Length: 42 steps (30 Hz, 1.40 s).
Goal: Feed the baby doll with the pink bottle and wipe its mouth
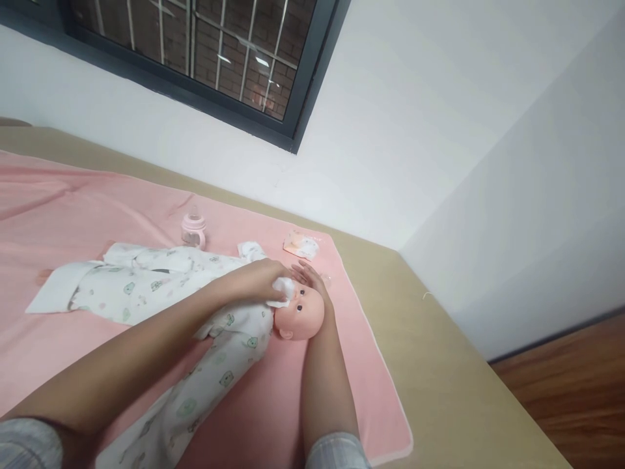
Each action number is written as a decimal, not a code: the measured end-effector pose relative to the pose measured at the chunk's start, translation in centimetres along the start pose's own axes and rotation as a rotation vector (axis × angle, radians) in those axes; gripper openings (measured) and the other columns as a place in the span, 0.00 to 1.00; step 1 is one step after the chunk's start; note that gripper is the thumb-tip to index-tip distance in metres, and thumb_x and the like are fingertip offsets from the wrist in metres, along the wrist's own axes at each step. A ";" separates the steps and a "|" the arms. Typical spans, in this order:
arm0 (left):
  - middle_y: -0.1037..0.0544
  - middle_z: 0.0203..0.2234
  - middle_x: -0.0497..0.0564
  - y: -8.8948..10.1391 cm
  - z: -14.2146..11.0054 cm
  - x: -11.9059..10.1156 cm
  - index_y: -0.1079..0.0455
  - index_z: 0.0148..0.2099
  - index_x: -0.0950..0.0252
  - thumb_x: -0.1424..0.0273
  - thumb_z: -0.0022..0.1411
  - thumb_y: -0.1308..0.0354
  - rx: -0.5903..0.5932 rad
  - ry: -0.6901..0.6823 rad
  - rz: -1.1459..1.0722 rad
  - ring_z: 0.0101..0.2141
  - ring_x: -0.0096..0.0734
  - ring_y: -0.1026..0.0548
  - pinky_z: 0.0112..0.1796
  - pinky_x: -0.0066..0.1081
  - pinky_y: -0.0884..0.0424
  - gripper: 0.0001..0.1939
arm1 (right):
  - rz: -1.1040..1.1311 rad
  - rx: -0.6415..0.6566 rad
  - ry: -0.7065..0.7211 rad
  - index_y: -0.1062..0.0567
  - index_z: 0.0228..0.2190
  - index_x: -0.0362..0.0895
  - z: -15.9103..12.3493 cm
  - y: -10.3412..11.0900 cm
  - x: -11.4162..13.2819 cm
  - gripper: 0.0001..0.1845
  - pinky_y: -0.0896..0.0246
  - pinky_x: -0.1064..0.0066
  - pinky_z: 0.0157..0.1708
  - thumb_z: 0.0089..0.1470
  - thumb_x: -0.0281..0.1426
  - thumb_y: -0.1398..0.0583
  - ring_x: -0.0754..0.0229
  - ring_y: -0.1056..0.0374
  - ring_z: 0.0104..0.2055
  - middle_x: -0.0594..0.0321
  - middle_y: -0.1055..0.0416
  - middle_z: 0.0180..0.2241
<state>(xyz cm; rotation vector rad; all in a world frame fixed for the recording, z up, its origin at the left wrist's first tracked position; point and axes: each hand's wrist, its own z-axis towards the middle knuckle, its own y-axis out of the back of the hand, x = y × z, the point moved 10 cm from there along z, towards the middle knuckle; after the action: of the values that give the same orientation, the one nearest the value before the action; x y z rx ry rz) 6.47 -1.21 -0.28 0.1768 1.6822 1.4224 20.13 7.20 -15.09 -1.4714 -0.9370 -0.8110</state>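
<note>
A baby doll (pixel 300 316) in a white printed sleepsuit lies on a pink blanket (pixel 97 208), head to the right. My left hand (pixel 258 279) is closed on a small white wipe (pixel 282 291) and presses it against the doll's face. My right hand (pixel 312 277) rests behind the top of the doll's head, fingers stretched out along it.
A pink baby bottle (pixel 194 230) stands behind the doll. A pack of wipes (pixel 301 245) lies near the blanket's far right corner, a small folded white cloth (pixel 251 249) beside it. The beige mattress (pixel 439 339) ends at white walls; wooden floor (pixel 576 391) at right.
</note>
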 end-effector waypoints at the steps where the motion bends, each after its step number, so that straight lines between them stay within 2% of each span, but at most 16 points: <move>1: 0.26 0.24 0.47 0.0 0.0 0.0 0.30 0.30 0.65 0.71 0.50 0.46 -0.004 0.015 0.024 0.27 0.35 0.28 0.25 0.27 0.41 0.05 | 0.001 -0.002 -0.004 0.29 0.45 0.51 0.0 0.0 -0.1 0.24 0.39 0.61 0.55 0.45 0.40 0.36 0.58 0.31 0.50 0.63 0.26 0.45; 9: 0.28 0.22 0.47 0.3 -0.1 0.1 0.32 0.27 0.64 0.72 0.50 0.46 -0.022 0.028 0.062 0.26 0.34 0.30 0.25 0.27 0.42 0.03 | -0.024 -0.009 -0.004 0.29 0.46 0.50 -0.6 -0.5 0.6 0.25 0.41 0.61 0.56 0.45 0.40 0.36 0.57 0.31 0.51 0.62 0.26 0.46; 17: 0.29 0.20 0.47 0.4 0.1 1.0 0.37 0.25 0.64 0.71 0.49 0.46 -0.041 0.046 0.082 0.25 0.34 0.30 0.23 0.27 0.44 0.04 | -0.025 0.025 0.007 0.28 0.44 0.50 0.7 0.2 0.0 0.24 0.40 0.61 0.55 0.43 0.38 0.35 0.57 0.30 0.50 0.61 0.27 0.47; 25: 0.26 0.24 0.50 1.0 0.3 1.2 0.36 0.26 0.64 0.70 0.53 0.46 -0.097 0.057 0.103 0.29 0.38 0.28 0.26 0.28 0.42 0.05 | -0.026 0.014 0.011 0.28 0.45 0.51 -0.4 -0.4 0.5 0.23 0.40 0.62 0.55 0.45 0.39 0.36 0.58 0.31 0.51 0.62 0.27 0.47; 34: 0.24 0.29 0.52 0.8 0.9 1.5 0.34 0.28 0.65 0.71 0.54 0.47 -0.178 0.032 0.090 0.34 0.40 0.27 0.29 0.29 0.40 0.04 | -0.062 0.030 0.038 0.28 0.45 0.50 0.1 -0.6 0.8 0.24 0.40 0.63 0.55 0.43 0.37 0.35 0.58 0.32 0.52 0.63 0.27 0.46; 42: 0.23 0.31 0.53 0.8 1.2 1.3 0.30 0.32 0.65 0.70 0.54 0.48 -0.228 0.003 0.026 0.35 0.40 0.27 0.32 0.30 0.39 0.07 | -0.120 0.028 0.071 0.28 0.45 0.50 -1.6 -1.6 2.0 0.21 0.41 0.65 0.55 0.46 0.37 0.37 0.59 0.35 0.54 0.63 0.28 0.49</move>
<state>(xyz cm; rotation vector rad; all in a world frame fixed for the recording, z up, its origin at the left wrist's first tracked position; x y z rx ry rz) 6.18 0.71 -0.19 0.0696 1.5108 1.6216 19.61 5.82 -12.47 -1.3632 -0.9864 -0.9284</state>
